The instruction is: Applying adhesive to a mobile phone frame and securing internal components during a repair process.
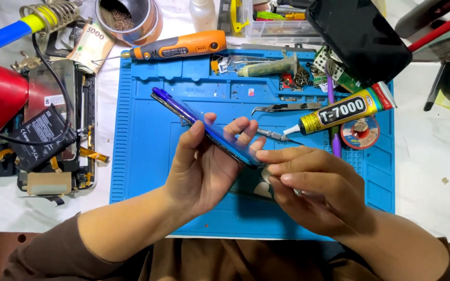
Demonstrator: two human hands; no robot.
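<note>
You held a smartphone [204, 127] edge-on over the middle of the blue repair mat [147, 171], its glossy blue-violet back tilted from the upper left down toward the centre of the frame. Your left hand [207, 166] was wrapped around the phone, thumb on one long edge and fingers on the other. Your right hand [313, 190] met its lower corner with the fingers pinched narrow; whether they gripped a small tool or only the phone's edge could not be told.

Judging from this, the phone was closed up or nearly so, and the work sat at its edge seam. A glue tube [342, 112] lay uncapped-looking at the right of the mat, with tweezers [282, 108] and a small screwdriver [277, 136] just above your hands.

At the left of the frame, on the white worktop [428, 171], another phone [58, 130] lay opened with its black battery [40, 138] exposed, so that one looked unfinished. An orange rotary tool [183, 46] lay along the top of the mat.
</note>
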